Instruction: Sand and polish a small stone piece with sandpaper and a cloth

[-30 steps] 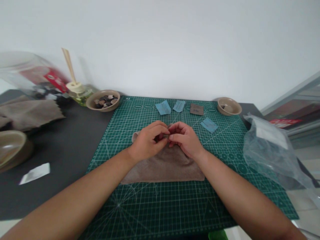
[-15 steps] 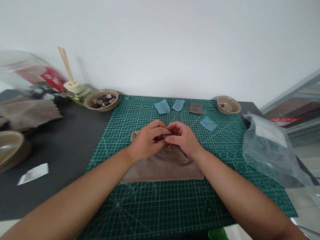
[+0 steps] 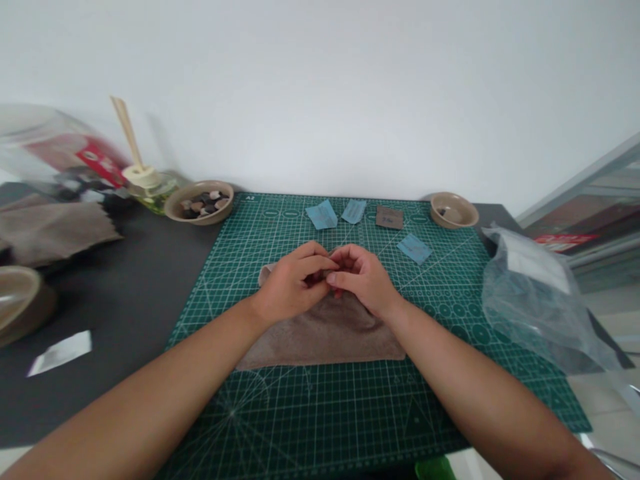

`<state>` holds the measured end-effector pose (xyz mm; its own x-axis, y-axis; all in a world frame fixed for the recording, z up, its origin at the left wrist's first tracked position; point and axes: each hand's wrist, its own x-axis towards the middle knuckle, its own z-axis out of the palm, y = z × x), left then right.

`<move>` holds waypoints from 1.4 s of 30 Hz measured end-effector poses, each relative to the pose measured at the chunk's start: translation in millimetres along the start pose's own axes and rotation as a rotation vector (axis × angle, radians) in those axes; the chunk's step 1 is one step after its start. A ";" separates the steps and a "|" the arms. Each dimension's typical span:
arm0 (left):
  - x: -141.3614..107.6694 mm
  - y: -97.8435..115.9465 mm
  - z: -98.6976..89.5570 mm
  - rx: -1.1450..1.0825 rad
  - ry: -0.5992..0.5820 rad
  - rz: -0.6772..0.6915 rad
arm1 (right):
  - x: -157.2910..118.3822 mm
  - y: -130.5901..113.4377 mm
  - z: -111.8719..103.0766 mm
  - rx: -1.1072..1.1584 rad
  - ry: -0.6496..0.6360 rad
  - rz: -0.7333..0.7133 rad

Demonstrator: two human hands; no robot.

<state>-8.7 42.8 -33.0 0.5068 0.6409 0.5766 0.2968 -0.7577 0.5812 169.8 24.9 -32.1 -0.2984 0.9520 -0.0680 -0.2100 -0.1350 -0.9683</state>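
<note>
My left hand [image 3: 293, 281] and my right hand [image 3: 369, 283] meet over a brown plush cloth [image 3: 325, 343] in the middle of the view. The fingers of both are closed and pinch a gathered part of the cloth, fingertips nearly touching. Whether a small item sits between the fingertips is hidden. The cloth's front edge lies flat and straight, while its far left corner curls up beside my left hand. Beneath it all spreads a green cutting mat [image 3: 350, 407] with a printed grid.
Beyond my hands lie blue paper pieces [image 3: 321, 215] and a brown square [image 3: 389, 218]. Bowls hold stones [image 3: 205, 204] at left and a small dark piece [image 3: 442, 211] at right. A reed diffuser [image 3: 143, 177], grey-brown cloth [image 3: 55, 230] and clear plastic bag [image 3: 530, 300] flank the mat.
The whole view has shifted very slightly. Both hands keep the same pinch on the cloth, with barely any movement of the fingers.
</note>
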 end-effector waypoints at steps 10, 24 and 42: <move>-0.3 0.0 -0.7 -0.013 -0.035 -0.017 | -1.0 -3.0 2.4 -0.021 0.012 0.007; -0.1 0.2 -1.1 -0.018 -0.034 -0.029 | -0.8 0.7 0.6 -0.032 0.004 -0.006; -1.8 -1.1 0.3 0.012 -0.129 -0.057 | 1.0 -8.3 -21.1 -0.501 0.215 -0.191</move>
<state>-9.7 42.5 -34.8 0.5882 0.6623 0.4641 0.3376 -0.7226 0.6032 190.9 32.8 -29.2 -0.0915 0.9882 0.1226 0.2404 0.1414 -0.9603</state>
